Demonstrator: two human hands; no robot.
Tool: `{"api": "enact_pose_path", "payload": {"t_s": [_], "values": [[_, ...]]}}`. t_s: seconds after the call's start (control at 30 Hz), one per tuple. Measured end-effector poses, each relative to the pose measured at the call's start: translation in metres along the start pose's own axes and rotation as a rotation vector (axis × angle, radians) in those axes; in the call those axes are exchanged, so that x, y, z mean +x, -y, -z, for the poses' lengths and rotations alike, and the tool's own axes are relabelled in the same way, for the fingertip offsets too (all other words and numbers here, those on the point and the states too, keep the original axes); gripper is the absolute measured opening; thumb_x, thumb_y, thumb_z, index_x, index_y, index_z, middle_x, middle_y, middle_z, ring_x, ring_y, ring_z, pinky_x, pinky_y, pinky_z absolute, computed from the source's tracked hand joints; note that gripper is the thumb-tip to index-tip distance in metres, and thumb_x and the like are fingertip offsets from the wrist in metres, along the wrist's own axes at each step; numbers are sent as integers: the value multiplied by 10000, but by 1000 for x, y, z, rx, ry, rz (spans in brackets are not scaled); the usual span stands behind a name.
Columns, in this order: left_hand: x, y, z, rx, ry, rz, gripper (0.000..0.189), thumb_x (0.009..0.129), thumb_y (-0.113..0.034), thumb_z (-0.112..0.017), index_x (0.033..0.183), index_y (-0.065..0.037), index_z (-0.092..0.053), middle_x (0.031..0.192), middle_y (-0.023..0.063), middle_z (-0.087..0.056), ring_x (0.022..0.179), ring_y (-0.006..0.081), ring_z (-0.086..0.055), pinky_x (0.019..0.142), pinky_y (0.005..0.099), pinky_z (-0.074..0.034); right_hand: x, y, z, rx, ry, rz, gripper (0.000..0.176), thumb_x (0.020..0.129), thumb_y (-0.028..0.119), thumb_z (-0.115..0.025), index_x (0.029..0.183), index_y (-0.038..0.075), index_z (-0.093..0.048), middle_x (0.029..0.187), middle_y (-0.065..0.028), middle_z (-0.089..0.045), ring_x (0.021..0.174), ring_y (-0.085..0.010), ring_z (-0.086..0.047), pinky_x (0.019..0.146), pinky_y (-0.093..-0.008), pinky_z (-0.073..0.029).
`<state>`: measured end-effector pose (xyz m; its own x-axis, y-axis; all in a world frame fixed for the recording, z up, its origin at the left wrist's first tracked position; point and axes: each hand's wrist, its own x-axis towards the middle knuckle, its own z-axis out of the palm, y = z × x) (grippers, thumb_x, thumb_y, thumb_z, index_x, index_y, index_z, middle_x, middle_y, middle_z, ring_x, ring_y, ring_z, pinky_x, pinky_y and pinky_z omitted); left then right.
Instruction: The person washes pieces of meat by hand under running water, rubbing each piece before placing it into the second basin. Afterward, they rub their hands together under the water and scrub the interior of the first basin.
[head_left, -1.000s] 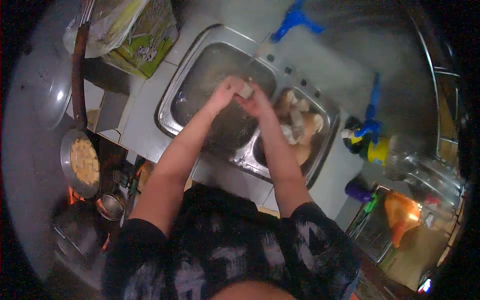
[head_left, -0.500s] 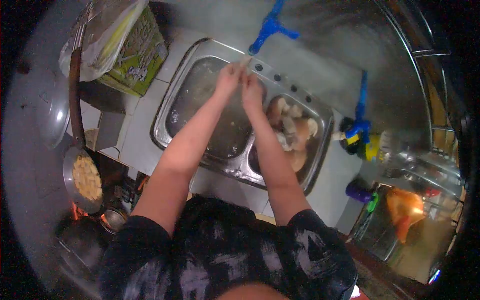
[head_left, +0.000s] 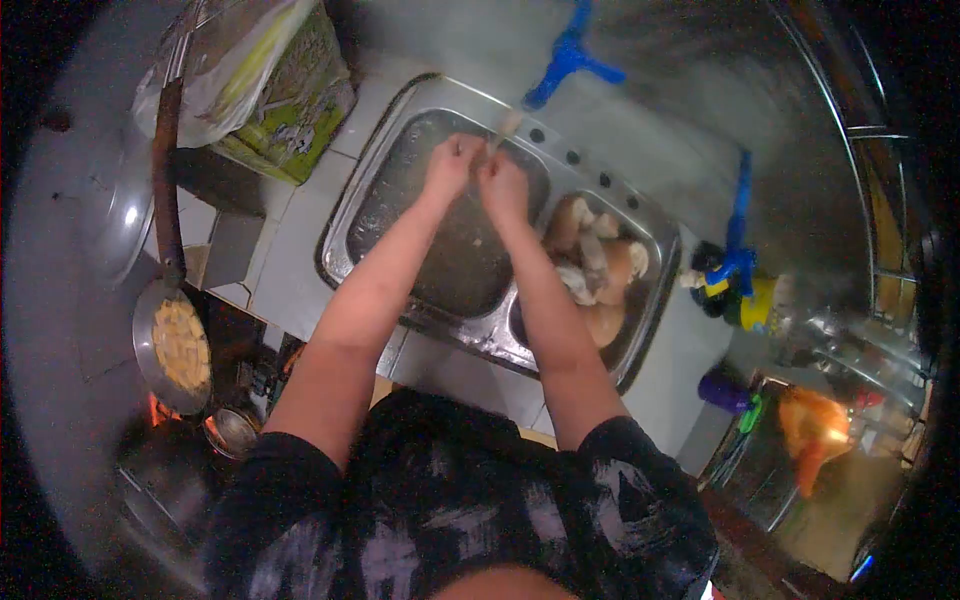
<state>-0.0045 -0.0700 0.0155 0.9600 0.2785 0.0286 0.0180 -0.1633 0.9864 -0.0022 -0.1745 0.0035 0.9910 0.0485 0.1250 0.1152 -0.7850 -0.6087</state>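
Two bare hands are held close together over the left basin (head_left: 430, 245) of a double sink, near its far edge. One pale piece (head_left: 508, 122) is gripped between them: the fingers of the left hand (head_left: 450, 165) and of the right hand (head_left: 505, 185) are bent and closed in on its lower end, while its upper end juts toward the first of two blue taps (head_left: 566, 62). The exact placing of each fingertip cannot be told, as blur covers it. Murky liquid is seen in the left basin, and open room for the hands is left over it, bounded by the metal rim (head_left: 333, 225) and by the divider (head_left: 500, 312). Several lumps of raw meat (head_left: 602, 262), overlapping too much to be counted, are held in the right basin (head_left: 632, 345), just beside the right forearm. Four dark holes are lined up along the sink's far edge. Strips of tiled counter (head_left: 290, 265) are seen on both sides of the sink, bordered on the left by one green box (head_left: 300, 110) and on the right by one clear bottle (head_left: 815, 325). One pan (head_left: 148, 345) of pale chunks (head_left: 182, 345) is set above a flame, well apart from the hands.
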Motion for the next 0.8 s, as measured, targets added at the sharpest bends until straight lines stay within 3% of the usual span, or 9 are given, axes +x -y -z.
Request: {"api": "enact_pose_path", "payload": {"t_s": [0.07,0.13,0.17,0.23,0.47,0.53,0.57,0.63,0.8], "values": [[1,3,3,61,-14,-29,272,775,-245,-555,864,8,-600,780,158,-617,694,245,-592,629,334,-441,-1,-1,1,133,1,-3,182,747,187,-517,781,10,-547,710,-204,-579,691,-376,-566,614,-449,-437],[-1,4,5,84,55,104,298,815,-277,-523,947,-22,-603,929,128,-611,854,231,-578,746,342,-445,-1,-2,2,101,14,-16,185,748,187,-515,775,7,-549,710,-206,-578,693,-376,-566,613,-445,-437],[1,11,3,85,55,104,298,815,-277,-523,947,-22,-603,929,128,-611,854,231,-578,746,342,-445,-2,-3,3,68,28,-30,187,750,187,-514,769,4,-551,711,-208,-577,695,-375,-565,612,-442,-437],[5,30,-3,-52,20,117,286,770,-258,-562,868,8,-600,786,162,-614,701,243,-588,625,325,-439,-4,-9,1,82,18,-14,197,755,194,-509,770,3,-555,712,-210,-576,696,-374,-566,614,-438,-437],[7,29,5,-149,26,97,299,782,-282,-562,864,3,-600,760,135,-615,658,207,-585,594,319,-444,-8,-46,1,26,61,-70,257,789,241,-467,814,6,-567,724,-197,-584,711,-383,-564,632,-431,-436],[3,3,10,-193,42,209,305,791,-285,-555,862,9,-595,732,124,-612,635,183,-581,576,306,-443,-9,-45,1,77,31,-20,333,811,315,-453,855,1,-555,781,-213,-582,720,-390,-562,642,-452,-437],[2,-3,11,-193,43,209,305,791,-285,-555,862,9,-595,732,124,-612,635,183,-581,576,306,-443,-9,-45,1,125,0,30,412,833,389,-438,897,-4,-542,838,-229,-579,729,-397,-559,652,-474,-437],[1,-13,14,-1,127,192,340,792,-296,-570,892,29,-582,815,114,-607,750,161,-560,655,310,-453,-5,-22,9,128,51,-10,414,843,396,-421,927,4,-523,824,-222,-582,726,-402,-557,648,-478,-435],[4,-15,9,134,100,136,371,782,-328,-571,909,20,-583,848,136,-613,794,194,-569,698,316,-442,4,-15,5,74,133,-4,393,858,392,-400,994,32,-479,796,-203,-588,716,-406,-556,641,-487,-431]]}}
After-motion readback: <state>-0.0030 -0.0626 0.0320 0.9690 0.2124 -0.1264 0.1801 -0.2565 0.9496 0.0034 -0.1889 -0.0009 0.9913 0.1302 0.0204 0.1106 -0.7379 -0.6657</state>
